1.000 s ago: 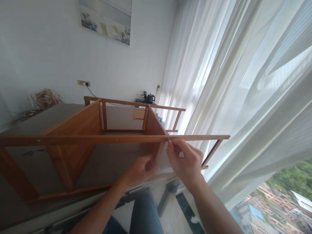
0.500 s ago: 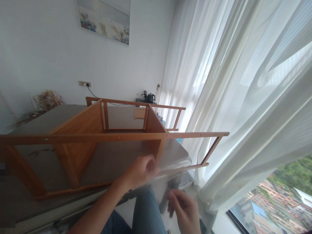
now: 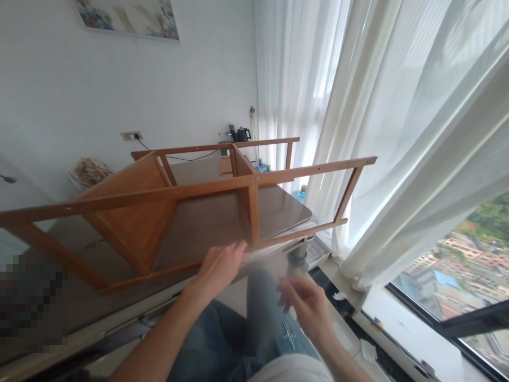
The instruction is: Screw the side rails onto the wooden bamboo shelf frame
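A wooden rack (image 3: pixel 210 185) with two brown panels lies on its side across a grey-brown tabletop (image 3: pixel 282 204). At its near lower rail, just by an upright, is my left hand (image 3: pixel 222 268). Its fingers are stretched forward and the tips seem to touch the rail; nothing shows in them. My right hand (image 3: pixel 306 302) is held over my lap, apart from the rack. Its fingers are curled in and slightly blurred, and what they hold, if anything, is hidden.
A black kettle (image 3: pixel 243 133) stands beyond the rack near a wall socket (image 3: pixel 131 136). Dried plants (image 3: pixel 89 172) are at the far left. White curtains (image 3: pixel 338 106) hang along the window at right. A table leg (image 3: pixel 298 254) stands beyond my right hand.
My view has turned, so the rack now appears tilted and higher on its right side. The left hand's fingers have straightened at the rail. The right hand remains curled over my lap.
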Demonstrator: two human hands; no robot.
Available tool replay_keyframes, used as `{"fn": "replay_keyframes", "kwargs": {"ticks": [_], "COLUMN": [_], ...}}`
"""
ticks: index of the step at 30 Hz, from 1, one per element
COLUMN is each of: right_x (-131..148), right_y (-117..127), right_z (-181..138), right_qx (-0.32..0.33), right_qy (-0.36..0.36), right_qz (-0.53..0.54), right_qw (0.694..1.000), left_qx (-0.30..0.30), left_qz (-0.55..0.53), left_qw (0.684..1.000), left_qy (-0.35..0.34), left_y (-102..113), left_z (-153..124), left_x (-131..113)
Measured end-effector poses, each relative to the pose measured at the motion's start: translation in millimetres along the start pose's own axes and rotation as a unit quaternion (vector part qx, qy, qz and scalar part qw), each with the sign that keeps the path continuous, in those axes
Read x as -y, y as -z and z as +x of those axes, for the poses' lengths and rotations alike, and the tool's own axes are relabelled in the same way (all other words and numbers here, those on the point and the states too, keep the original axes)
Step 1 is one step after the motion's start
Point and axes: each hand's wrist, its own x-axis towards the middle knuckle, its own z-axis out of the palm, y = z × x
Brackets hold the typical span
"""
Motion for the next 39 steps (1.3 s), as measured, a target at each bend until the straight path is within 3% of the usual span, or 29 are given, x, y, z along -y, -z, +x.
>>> {"fn": "replay_keyframes", "kwargs": {"ticks": [5,8,13,18,29,39], "right_x": [5,16,49,67,82,91], "right_y": [1,4,-1,-17,-26,-22], "right_z": [10,23,54,79,104,108], "right_qx": [0.000,-0.008,-0.039,-0.064,-0.028,0.011], "right_qy": [0.066,0.161,0.355,0.464,0.520,0.528], "right_qz": [-0.015,-0.079,-0.180,-0.268,-0.341,-0.390], "right_qw": [0.998,0.984,0.917,0.842,0.783,0.754], "left_qx": [-0.030,-0.044,-0.087,-0.138,-0.139,-0.144], "left_qz": [0.020,0.022,0.024,0.044,0.028,0.018], "left_qw": [0.999,0.999,0.996,0.989,0.990,0.989], "left_qy": [-0.001,0.000,-0.004,-0.024,-0.020,-0.024], "left_y": [32,54,80,86,96,99], "left_z": [-1,1,6,8,9,7], "left_x": [7,13,21,28,28,26]}}
